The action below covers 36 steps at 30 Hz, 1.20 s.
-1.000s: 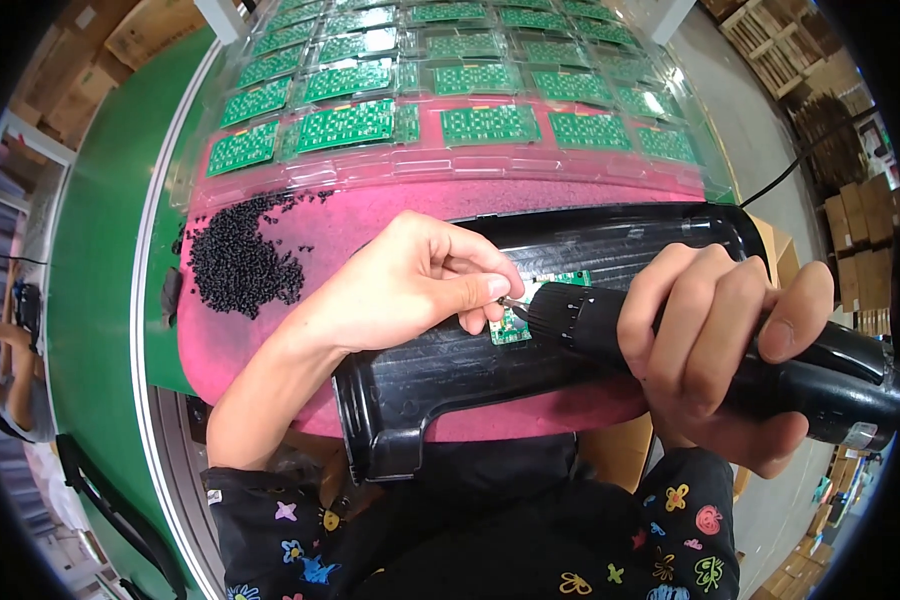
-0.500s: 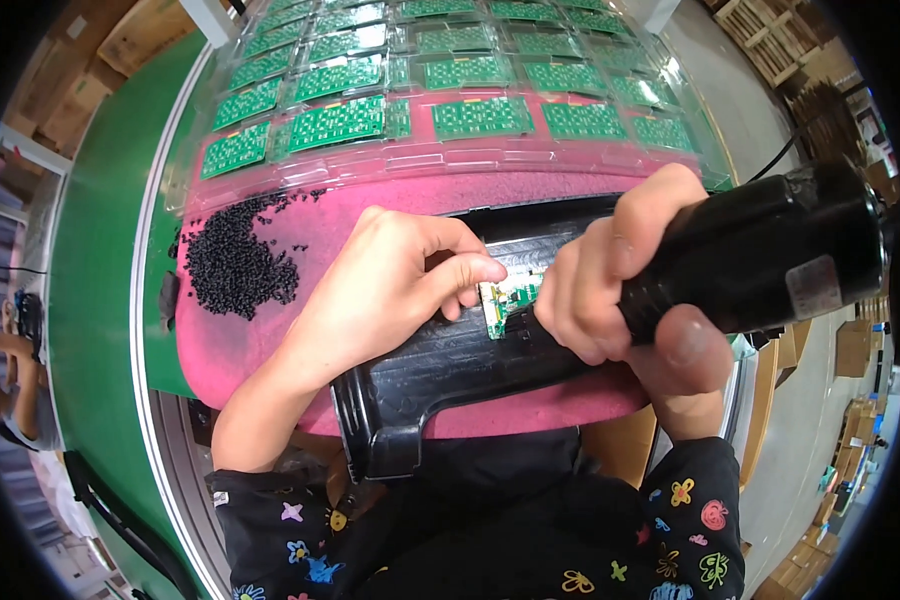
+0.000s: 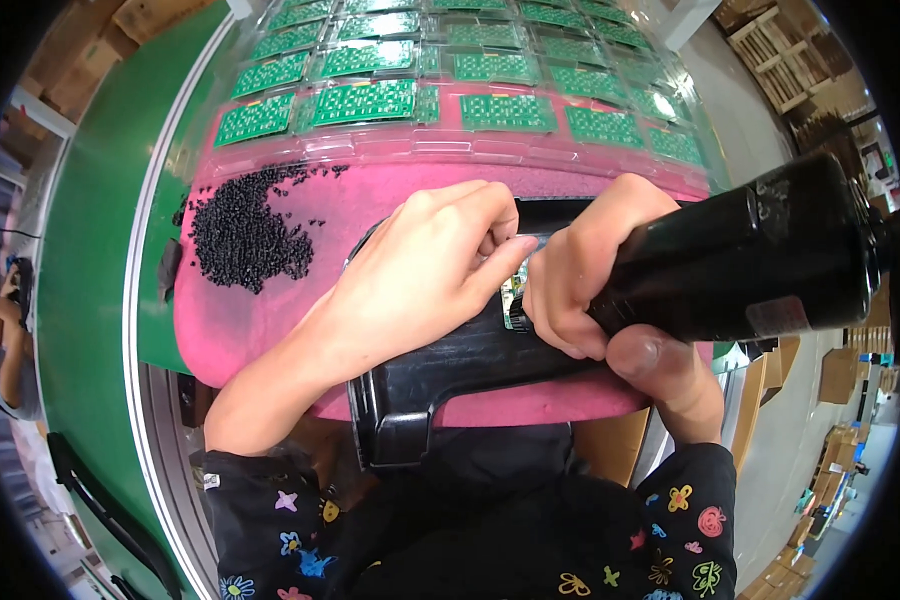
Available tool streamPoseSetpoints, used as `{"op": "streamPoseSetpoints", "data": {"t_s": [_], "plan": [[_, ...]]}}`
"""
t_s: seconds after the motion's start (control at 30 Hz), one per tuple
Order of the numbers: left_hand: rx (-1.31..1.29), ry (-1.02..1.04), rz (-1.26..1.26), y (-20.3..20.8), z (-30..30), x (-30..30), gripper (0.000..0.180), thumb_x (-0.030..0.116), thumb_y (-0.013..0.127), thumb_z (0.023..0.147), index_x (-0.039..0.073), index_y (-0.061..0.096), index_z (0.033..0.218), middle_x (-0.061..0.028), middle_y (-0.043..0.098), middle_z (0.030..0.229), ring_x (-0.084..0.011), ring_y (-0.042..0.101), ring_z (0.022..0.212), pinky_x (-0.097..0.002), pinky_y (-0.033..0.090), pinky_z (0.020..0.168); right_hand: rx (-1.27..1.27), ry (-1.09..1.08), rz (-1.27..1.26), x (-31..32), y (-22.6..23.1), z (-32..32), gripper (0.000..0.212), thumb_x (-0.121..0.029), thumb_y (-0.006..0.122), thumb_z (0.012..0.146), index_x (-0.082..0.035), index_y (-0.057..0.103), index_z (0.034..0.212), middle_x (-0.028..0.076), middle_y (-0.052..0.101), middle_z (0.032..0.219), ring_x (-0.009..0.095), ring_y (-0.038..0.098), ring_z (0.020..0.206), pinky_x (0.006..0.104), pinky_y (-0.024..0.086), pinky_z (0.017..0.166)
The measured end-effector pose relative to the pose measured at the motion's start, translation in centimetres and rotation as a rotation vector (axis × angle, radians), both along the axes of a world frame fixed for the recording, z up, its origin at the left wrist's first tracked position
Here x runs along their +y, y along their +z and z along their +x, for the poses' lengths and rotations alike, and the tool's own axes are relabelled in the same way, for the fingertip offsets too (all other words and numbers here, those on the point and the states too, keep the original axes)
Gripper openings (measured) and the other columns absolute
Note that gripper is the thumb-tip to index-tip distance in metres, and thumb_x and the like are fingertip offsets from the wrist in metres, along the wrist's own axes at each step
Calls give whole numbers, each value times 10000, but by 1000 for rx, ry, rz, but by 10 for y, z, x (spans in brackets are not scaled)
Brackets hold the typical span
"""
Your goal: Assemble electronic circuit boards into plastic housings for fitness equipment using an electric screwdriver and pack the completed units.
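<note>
The circuit board (image 3: 511, 295) is lying in the black housing (image 3: 470, 362), near the front edge of the bench (image 3: 158, 350), so that placing is looking done. I am gripping the black driver (image 3: 740, 262) in my right hand (image 3: 605, 270), fingers wrapping round its body, and its ribbed nose is pointing at the board. I am curling the fingers of my left hand (image 3: 425, 255) over the board's left side; whether they are pinching anything, I cannot tell. I am judging the fastening here to be under way, but my hands are covering most of the board, hiding which screws are in. Toward the far edge, rows of green boards (image 3: 365, 102) are sitting in clear trays (image 3: 370, 148), apparently work left over. Near the left edge, small black pieces (image 3: 245, 235), probably screws, are lying heaped on the pink mat (image 3: 215, 340).
</note>
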State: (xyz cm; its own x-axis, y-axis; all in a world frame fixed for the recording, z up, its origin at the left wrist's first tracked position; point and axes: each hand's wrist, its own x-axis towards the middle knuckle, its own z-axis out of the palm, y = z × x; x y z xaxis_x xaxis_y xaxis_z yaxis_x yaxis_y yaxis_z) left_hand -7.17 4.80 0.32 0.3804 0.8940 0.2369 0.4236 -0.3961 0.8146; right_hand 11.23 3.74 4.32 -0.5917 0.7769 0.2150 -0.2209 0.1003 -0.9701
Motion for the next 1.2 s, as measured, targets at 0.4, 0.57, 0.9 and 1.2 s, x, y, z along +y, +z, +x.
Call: {"op": "streamPoseSetpoints", "data": {"t_s": [0.4,0.57,0.9,1.2], "plan": [[259,-221,44,-2,-11,3,136,102,715,760,17,695,864,-141,679,852,-359,652,811,-438,529,693,158,-214,66,-14,-4,3,429,-398,723,857,-108,448,1013,-31,478,587,111,449,450,269,372,460],[200,-342,120,-3,-8,4,149,98,751,750,16,674,847,-121,647,790,-315,637,761,-395,510,665,421,-181,243,3,-1,21,342,-406,612,897,-140,437,1024,-57,515,585,73,480,443,233,399,458],[-3,-397,173,-3,0,4,131,44,728,790,-20,634,855,-119,633,790,-296,636,711,-357,512,633,595,-112,258,7,-1,41,367,-401,629,891,-128,442,1053,-44,582,619,73,546,479,228,441,497],[-383,-12,471,4,-23,7,175,-176,386,560,-12,439,591,-39,415,618,-102,375,487,-240,282,437,147,-347,211,1,16,49,422,-389,649,852,-78,411,1011,-17,468,574,95,429,422,243,384,438]]}}
